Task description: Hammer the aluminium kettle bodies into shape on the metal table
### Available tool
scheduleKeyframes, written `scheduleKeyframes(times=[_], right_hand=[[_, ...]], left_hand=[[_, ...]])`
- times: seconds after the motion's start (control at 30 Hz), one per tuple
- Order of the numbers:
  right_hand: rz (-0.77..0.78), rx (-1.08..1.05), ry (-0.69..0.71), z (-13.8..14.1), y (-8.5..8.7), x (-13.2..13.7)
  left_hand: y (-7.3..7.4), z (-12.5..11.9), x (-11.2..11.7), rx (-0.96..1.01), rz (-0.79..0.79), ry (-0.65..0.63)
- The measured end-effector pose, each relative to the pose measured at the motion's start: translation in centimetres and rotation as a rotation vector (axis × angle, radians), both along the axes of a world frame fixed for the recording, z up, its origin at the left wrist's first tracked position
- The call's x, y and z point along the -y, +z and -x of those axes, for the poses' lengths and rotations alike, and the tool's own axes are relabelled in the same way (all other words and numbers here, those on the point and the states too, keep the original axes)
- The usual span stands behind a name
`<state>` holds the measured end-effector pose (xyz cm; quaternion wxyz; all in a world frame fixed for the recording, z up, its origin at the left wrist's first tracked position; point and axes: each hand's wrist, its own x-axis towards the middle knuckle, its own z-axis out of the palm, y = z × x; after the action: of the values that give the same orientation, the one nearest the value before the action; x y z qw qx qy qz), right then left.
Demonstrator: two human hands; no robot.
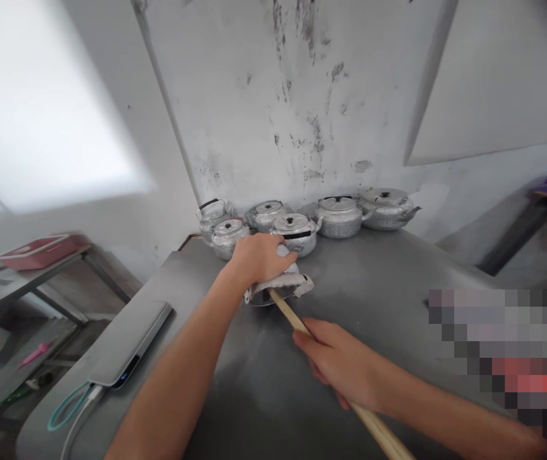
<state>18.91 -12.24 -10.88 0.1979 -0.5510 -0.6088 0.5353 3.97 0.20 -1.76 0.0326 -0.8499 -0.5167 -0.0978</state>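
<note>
A long wooden stick [287,312] runs up from the lower right, with my right hand [335,358] wrapped round it. Its far end reaches to a small metal pot [266,303], whose open side faces me. Over the pot's edge lies a pale, crumpled cloth [305,284]. My left hand [260,254] grips the pot's top from above, fingers curled over the far side and partly hidden. Exactly where the stick's tip touches is hard to make out. Just behind my left hand stand a lidded aluminium kettle [295,223] and a smaller one [229,244].
More aluminium kettles [339,223] stand along the wall at the back of the grey table [369,300]. A power bank [132,342] with cables lies at the left edge. Farther left, a pink basket [41,252] sits on another table. The right side is partly pixelated.
</note>
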Motion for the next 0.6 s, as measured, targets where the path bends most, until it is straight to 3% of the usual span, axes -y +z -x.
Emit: scheduleKeyframes(times=[0.13, 0.43, 0.6], right_hand=[[-0.086, -0.058, -0.033, 0.23, -0.19, 0.01], [-0.070, -0.105, -0.053, -0.12, -0.01, -0.41], [0.019, -0.046, -0.030, -0.08, -0.21, -0.64]], left_hand=[[-0.02, 0.00, -0.04, -0.001, 0.002, 0.006], [0.00, -0.08, -0.03, -0.001, -0.002, 0.002], [0.10, -0.01, 0.02, 0.007, 0.006, -0.004]])
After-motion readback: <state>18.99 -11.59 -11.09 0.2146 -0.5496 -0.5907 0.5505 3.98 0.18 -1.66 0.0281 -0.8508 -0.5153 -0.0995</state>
